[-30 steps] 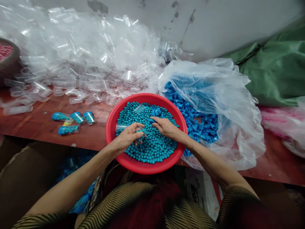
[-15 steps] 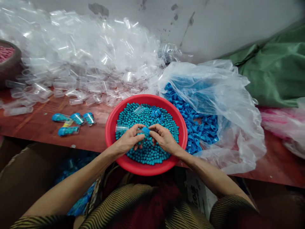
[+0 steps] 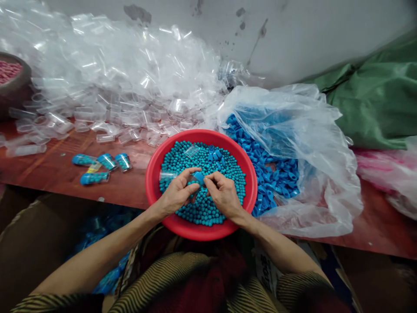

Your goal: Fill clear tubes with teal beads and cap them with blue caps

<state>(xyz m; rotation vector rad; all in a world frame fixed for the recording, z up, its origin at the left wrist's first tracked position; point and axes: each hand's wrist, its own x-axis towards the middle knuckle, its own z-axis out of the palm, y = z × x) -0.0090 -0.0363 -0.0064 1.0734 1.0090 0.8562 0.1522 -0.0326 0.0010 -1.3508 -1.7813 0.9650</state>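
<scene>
Over a red basin (image 3: 152, 178) of teal beads (image 3: 203, 213), my left hand (image 3: 179, 191) is curled around a clear plastic tube, mostly hidden by its fingers. A blue cap (image 3: 198, 177) sits at the tube's end. My right hand (image 3: 225, 195) has its thumb and forefinger pinched at the cap's pointed side. On the beads lie several loose blue caps (image 3: 215, 155), a clear tube (image 3: 191, 151) and another clear tube (image 3: 167, 175) beside my left hand.
Several capped tubes with teal beads (image 3: 107, 161) lie on the red table (image 3: 130, 198) at left. Behind is a heap of clear tubes (image 3: 130, 65). A plastic bag (image 3: 329, 174) spills blue caps (image 3: 276, 174) at right. A bowl of pink pieces (image 3: 19, 91) stands far left.
My right fingers have drawn in to a tighter pinch at the cap's side. The cap has turned slightly between my hands. The view has shifted a little.
</scene>
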